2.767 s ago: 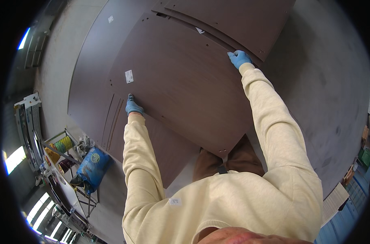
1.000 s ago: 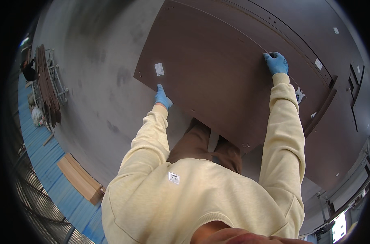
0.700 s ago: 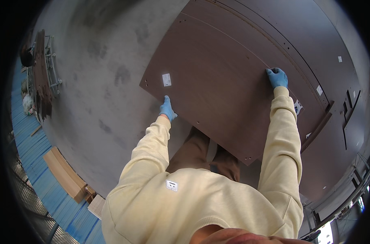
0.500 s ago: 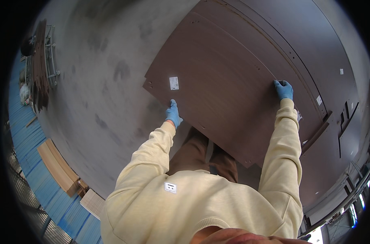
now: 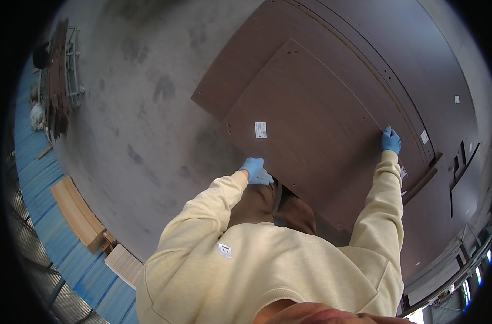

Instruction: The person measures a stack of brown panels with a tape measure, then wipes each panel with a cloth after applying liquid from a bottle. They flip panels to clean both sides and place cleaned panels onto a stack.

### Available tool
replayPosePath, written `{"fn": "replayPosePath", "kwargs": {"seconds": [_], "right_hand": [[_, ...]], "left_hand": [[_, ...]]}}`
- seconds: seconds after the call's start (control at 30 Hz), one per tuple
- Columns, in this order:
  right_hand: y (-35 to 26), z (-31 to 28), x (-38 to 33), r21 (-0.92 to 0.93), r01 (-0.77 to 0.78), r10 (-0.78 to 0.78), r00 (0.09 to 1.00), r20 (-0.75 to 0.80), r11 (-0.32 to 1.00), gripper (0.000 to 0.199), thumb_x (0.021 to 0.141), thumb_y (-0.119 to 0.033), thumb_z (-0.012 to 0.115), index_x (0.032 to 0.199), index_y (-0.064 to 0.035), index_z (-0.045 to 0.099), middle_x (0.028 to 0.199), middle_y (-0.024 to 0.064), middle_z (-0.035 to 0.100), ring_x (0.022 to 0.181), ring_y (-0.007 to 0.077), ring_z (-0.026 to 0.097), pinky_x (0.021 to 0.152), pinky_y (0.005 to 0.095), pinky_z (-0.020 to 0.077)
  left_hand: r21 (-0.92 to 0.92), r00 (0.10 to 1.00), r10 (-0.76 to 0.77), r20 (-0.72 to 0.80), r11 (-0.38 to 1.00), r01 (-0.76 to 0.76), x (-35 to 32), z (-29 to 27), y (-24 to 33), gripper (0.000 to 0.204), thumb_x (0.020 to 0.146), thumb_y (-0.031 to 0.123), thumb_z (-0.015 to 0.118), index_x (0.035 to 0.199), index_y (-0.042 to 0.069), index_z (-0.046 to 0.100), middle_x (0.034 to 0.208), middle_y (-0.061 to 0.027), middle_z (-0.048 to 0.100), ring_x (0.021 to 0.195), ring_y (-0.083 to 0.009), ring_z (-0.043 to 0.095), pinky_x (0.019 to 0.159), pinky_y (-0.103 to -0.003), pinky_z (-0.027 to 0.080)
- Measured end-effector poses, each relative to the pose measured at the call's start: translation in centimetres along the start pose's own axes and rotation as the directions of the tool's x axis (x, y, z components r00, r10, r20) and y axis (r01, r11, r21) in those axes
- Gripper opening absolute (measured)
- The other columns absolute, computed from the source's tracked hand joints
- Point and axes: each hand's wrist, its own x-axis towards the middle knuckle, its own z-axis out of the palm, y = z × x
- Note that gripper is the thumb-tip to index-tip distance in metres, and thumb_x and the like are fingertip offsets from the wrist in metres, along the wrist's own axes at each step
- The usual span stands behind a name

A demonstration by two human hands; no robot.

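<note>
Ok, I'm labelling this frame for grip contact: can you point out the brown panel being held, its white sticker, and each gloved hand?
brown panel (image 5: 316,140), head view, bare middle of its face.
white sticker (image 5: 260,129), head view, centre of the label.
left hand (image 5: 255,170), head view, glove's back.
right hand (image 5: 391,140), head view, glove's back.

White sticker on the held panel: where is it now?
Head view: the white sticker sits near the brown panel's left edge, above the left hand, far from the right hand.
</note>
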Motion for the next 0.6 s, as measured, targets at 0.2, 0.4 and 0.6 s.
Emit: {"fn": "replayPosePath", "kwargs": {"seconds": [0.2,0.4,0.6], "right_hand": [[-4.3,0.6,-6.6,0.083,0.163,-0.118,0.912,-0.392,0.983,0.039,0.109,-0.032,0.043,0.123,-0.0126,0.074,0.124,0.0164,0.072,0.116,0.0398,0.064,0.105,0.0477,0.0492],[-14.3,-8.2,-6.8,0.143,0.601,-0.344,0.619,-0.706,0.787,0.051,0.114,-0.04,0.034,0.136,-0.006,0.065,0.145,0.0175,0.062,0.14,0.0361,0.053,0.114,0.0471,0.0439],[-25.2,3.4,-9.6,-0.062,0.558,-0.524,0.727,-0.444,0.827,0.062,0.109,-0.053,0.037,0.145,-0.0048,0.052,0.159,0.0215,0.046,0.148,0.0428,0.042,0.12,0.0568,0.0323]], "left_hand": [[0.565,0.168,0.931,0.324,-0.048,-0.824,-9.1,3.0,13.1,0.041,0.11,0.03,0.048,0.132,-0.001,0.066,0.126,-0.018,0.072,0.118,-0.0317,0.07,0.102,-0.037,0.054],[0.732,-0.308,0.777,0.549,-0.624,-0.273,-3.7,3.3,32.3,0.05,0.103,0.031,0.056,0.151,0.014,0.053,0.155,-0.018,0.05,0.144,-0.0399,0.045,0.118,-0.051,0.036],[0.573,-0.178,0.569,0.803,-0.819,-0.035,3.3,1.3,46.1,0.065,0.103,0.051,0.049,0.16,0.02,0.039,0.169,-0.0095,0.032,0.156,-0.0319,0.028,0.126,-0.05,0.022]]}}
